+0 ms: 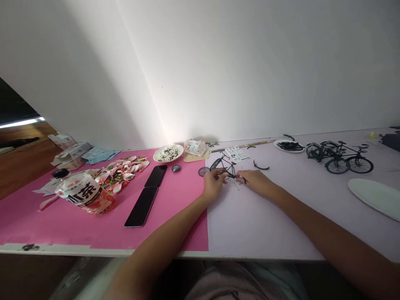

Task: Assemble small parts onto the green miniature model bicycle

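Note:
A small black model bicycle [231, 170] stands between my two hands near the seam of the pink and pale lilac table coverings. My left hand [214, 183] pinches its frame low down, close to a wheel on the left. Closed fingertips of my right hand [252, 179] grip the other end of the frame; a small dark part sticks out beside them, and I cannot tell whether it is attached. Thin wire-like pieces [236, 186] lie just below the bicycle. Beyond it are a printed sheet [237, 154] and a curved black strip [261, 166].
Finished-looking model bicycles [359, 163], a plate of black parts [276, 143] and a white plate [376, 198] sit right. Leftward are two phones [141, 208], a dark rounded object [176, 168], a dish of small pieces [155, 155], petal-like pieces [134, 166] and a drink bottle [89, 193].

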### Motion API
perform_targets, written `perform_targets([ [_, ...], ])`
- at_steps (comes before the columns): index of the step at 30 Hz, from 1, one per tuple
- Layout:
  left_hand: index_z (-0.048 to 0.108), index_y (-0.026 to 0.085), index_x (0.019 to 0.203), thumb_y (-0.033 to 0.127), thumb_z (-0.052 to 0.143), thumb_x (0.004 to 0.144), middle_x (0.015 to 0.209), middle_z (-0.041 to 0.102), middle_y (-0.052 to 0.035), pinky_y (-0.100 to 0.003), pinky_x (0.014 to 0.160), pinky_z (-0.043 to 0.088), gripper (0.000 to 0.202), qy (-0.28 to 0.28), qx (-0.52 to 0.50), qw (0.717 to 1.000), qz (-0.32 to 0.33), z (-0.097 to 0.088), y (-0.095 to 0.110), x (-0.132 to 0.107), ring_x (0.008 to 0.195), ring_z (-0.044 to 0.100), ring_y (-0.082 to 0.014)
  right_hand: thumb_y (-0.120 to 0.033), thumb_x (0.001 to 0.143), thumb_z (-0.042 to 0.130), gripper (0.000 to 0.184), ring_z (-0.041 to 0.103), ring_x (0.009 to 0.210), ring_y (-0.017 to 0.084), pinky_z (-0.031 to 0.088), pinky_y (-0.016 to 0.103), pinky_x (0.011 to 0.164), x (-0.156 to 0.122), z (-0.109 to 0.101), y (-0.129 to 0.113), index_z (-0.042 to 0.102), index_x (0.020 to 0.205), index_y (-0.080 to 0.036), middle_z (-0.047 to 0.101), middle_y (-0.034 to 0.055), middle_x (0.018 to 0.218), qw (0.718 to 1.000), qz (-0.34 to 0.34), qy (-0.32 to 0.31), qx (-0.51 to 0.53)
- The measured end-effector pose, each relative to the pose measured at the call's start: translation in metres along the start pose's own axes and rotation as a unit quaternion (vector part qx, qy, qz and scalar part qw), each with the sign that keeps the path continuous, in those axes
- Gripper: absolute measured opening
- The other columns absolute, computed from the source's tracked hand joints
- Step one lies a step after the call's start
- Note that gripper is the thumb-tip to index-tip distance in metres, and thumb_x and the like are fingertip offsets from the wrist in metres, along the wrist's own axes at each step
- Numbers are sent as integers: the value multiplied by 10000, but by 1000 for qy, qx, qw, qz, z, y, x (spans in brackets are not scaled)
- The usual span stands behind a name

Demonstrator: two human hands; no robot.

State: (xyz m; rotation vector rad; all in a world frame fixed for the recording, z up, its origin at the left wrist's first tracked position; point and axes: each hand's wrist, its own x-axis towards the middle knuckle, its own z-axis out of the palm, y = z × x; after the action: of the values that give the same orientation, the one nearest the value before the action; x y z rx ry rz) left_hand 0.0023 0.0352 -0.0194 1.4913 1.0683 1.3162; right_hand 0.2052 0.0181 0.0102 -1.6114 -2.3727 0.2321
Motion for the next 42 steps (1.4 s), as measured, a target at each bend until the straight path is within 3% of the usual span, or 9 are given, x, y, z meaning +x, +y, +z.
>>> perform_targets([
  [5,719,93,1085,274,779,855,888,777,-99,-211,547,490,298,3,2,1000,-5,0,1,-1,572,701,-127,-307,978,488,196,610,698,199,347,276,612,-2,2,1,656,907,-236,730,54,841,999,28,24,25],
  [9,727,91,1096,278,776,857,919,785,-116,-220,556,501,308,-1,-3,1000,-9,1,0,-2,582,712,-138,-487,978,498,293,578,626,182,403,277,591,-4,2,11,661,961,-244,699,32,786,978,45,135,155],
  [13,742,99,1101,304,787,851,972,788,-131,-234,578,522,326,-13,0,1000,-5,2,2,-4,595,718,-145,-628,936,530,428,501,562,158,424,278,568,-6,1,4,672,929,-224,597,12,671,945,30,238,223],
  [20,752,109,1108,271,711,908,986,791,-116,-229,594,525,261,-57,60,996,37,2,11,-11,625,726,-144,-696,908,539,494,447,552,144,406,275,543,-8,14,-22,667,897,-219,527,-15,644,933,10,218,287],
  [35,761,116,1087,408,704,913,939,786,-126,-220,558,522,344,-65,83,993,46,3,14,-14,615,732,-164,-674,895,568,479,444,546,142,414,276,521,-9,17,-23,691,898,-212,518,-12,634,927,14,220,302],
  [42,760,120,1097,393,702,914,937,789,-117,-211,545,508,334,-73,86,992,57,3,15,-14,609,724,-155,-672,888,577,480,430,539,137,411,272,524,-10,15,-24,695,897,-207,497,-19,622,929,17,215,300],
])
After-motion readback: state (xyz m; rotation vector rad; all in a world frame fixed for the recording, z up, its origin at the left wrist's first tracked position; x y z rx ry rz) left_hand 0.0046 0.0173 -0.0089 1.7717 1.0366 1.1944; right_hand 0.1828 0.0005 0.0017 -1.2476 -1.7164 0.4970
